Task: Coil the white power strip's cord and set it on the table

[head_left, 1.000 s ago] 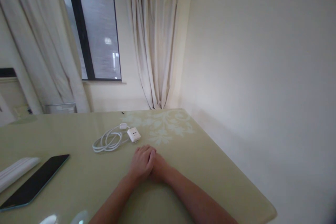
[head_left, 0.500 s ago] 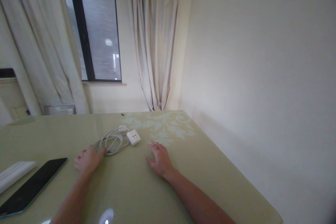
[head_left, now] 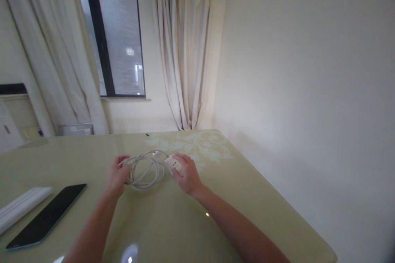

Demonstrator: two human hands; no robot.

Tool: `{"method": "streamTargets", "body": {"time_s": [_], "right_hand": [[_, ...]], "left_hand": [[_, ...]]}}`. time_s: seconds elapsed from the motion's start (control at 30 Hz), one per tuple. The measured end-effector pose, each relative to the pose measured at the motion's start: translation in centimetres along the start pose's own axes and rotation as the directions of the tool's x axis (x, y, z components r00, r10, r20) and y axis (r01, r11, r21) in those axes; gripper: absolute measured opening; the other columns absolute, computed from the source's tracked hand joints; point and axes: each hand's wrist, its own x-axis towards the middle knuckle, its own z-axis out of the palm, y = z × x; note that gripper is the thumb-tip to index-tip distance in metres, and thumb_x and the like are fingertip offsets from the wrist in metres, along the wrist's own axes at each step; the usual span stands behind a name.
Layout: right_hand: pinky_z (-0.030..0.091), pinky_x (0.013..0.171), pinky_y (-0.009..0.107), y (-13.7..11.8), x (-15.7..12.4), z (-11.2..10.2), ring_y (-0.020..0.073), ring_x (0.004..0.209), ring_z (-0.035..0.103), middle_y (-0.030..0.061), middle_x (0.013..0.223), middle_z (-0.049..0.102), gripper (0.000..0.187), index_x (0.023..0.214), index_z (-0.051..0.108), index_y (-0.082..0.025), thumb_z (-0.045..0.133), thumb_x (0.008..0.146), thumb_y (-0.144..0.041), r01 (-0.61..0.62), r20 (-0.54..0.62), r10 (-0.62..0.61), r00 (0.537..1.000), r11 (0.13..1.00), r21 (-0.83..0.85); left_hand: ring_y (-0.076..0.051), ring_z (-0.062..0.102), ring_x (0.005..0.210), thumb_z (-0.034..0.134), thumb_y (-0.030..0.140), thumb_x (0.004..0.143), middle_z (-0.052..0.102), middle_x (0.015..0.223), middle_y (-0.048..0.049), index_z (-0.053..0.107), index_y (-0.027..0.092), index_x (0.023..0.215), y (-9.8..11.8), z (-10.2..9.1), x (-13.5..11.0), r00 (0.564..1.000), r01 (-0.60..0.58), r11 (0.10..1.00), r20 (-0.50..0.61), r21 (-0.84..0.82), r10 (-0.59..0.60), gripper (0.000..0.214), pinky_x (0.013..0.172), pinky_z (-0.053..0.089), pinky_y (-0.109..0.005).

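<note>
A coiled white cable (head_left: 145,170) with a small white socket block (head_left: 173,163) at its end lies on the pale green table (head_left: 173,222). My left hand (head_left: 116,176) is closed on the left side of the cable coil. My right hand (head_left: 187,174) has its fingers wrapped round the white socket block. Both forearms reach in from the bottom of the view.
A dark tablet (head_left: 46,215) lies flat at the left, with a long white bar-shaped object (head_left: 21,208) beside it. The table meets a cream wall on the right. A window (head_left: 119,37) with cream curtains (head_left: 182,45) stands behind the table's far edge.
My hands were clasped together a second ago, then parted. The left one has moved onto the cable coil and closed on it. The right one has moved up and taken the socket block.
</note>
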Motion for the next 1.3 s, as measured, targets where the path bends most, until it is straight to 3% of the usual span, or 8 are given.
{"method": "streamTargets", "body": {"time_s": [0.3,0.47,0.57,0.7,0.8,0.93,1.17,1.3], "right_hand": [[0.033,0.121,0.047,-0.1,8.3,-1.9,0.0274,0.150,0.041,0.0126,0.168,0.039,0.075,0.161,0.037,-0.021,0.058,0.090,-0.012,0.178,0.270,-0.114,0.956,0.958,-0.226],[0.045,0.101,0.029,-0.1,11.0,-5.8,0.0188,0.120,0.065,0.0054,0.128,0.074,0.035,0.123,0.069,-0.022,0.055,0.093,-0.010,0.274,0.429,-0.156,0.889,0.935,-0.226],[0.046,0.080,0.027,-0.8,11.7,-7.7,0.0194,0.095,0.070,0.0023,0.097,0.078,0.021,0.109,0.071,-0.023,0.056,0.095,-0.018,0.204,0.410,-0.057,0.910,0.924,-0.323],[0.044,0.077,0.031,-1.9,12.4,-9.6,0.0254,0.096,0.071,0.0072,0.100,0.077,0.023,0.111,0.072,-0.025,0.054,0.100,-0.034,0.112,0.309,0.048,0.950,0.871,-0.479],[0.045,0.077,0.033,-2.8,12.7,-11.3,0.0290,0.096,0.071,0.0110,0.101,0.078,0.029,0.109,0.072,-0.024,0.056,0.100,-0.046,0.104,0.287,0.070,0.955,0.831,-0.547],[0.046,0.077,0.032,-3.6,12.0,-13.6,0.0280,0.095,0.073,0.0096,0.104,0.078,0.035,0.134,0.061,-0.026,0.057,0.101,-0.039,0.308,0.420,-0.033,0.907,0.732,-0.608],[0.051,0.078,0.030,-5.4,11.2,-14.5,0.0257,0.106,0.073,0.0082,0.122,0.076,0.038,0.140,0.060,-0.032,0.047,0.109,-0.047,0.506,0.576,-0.098,0.811,0.613,-0.608],[0.053,0.080,0.035,-7.6,12.5,-13.5,0.0286,0.105,0.074,0.0101,0.115,0.078,0.029,0.124,0.072,-0.028,0.051,0.107,-0.040,0.447,0.601,0.009,0.799,0.658,-0.605]], "left_hand": [[-0.020,0.073,0.098,0.069,0.012,0.050,0.078,0.117,-0.0102,0.060,0.021,0.094,7.7,2.1,-3.4,0.916,0.148,0.858,0.395,-0.492,0.069,0.046,0.070,0.053,-0.023],[-0.020,0.072,0.099,0.077,0.010,0.054,0.078,0.121,-0.0088,0.065,0.020,0.093,11.5,2.5,-4.2,0.865,0.108,0.805,0.454,-0.584,0.213,0.042,0.079,0.055,-0.025],[-0.019,0.071,0.089,0.085,0.025,0.061,0.078,0.113,-0.0092,0.071,0.019,0.102,11.9,3.1,-4.5,0.875,0.002,0.850,0.413,-0.526,0.253,0.043,0.070,0.054,-0.024],[-0.017,0.068,0.071,0.085,0.043,0.070,0.078,0.096,-0.0070,0.072,0.019,0.120,11.4,4.8,-5.6,0.831,0.073,0.902,0.526,-0.425,0.181,0.056,0.058,0.051,-0.023],[-0.014,0.068,0.066,0.081,0.036,0.077,0.077,0.093,-0.0065,0.074,0.016,0.117,11.4,6.1,-6.3,0.808,0.248,0.838,0.581,-0.486,0.098,0.045,0.058,0.053,-0.022],[-0.011,0.069,0.068,0.069,0.010,0.083,0.076,0.084,-0.0059,0.076,0.013,0.102,11.7,6.4,-5.4,0.879,0.378,0.648,0.475,-0.661,-0.029,0.021,0.065,0.056,-0.019],[-0.015,0.073,0.085,0.072,0.013,0.081,0.079,0.098,-0.0092,0.076,0.012,0.097,11.0,6.4,-4.4,0.923,0.257,0.688,0.384,-0.679,0.034,0.016,0.079,0.057,-0.024],[-0.024,0.072,0.099,0.072,0.040,0.087,0.079,0.105,-0.0118,0.072,0.014,0.113,11.1,7.9,-6.5,0.896,-0.154,0.841,0.284,-0.519,0.340,0.037,0.097,0.054,-0.037]]}}
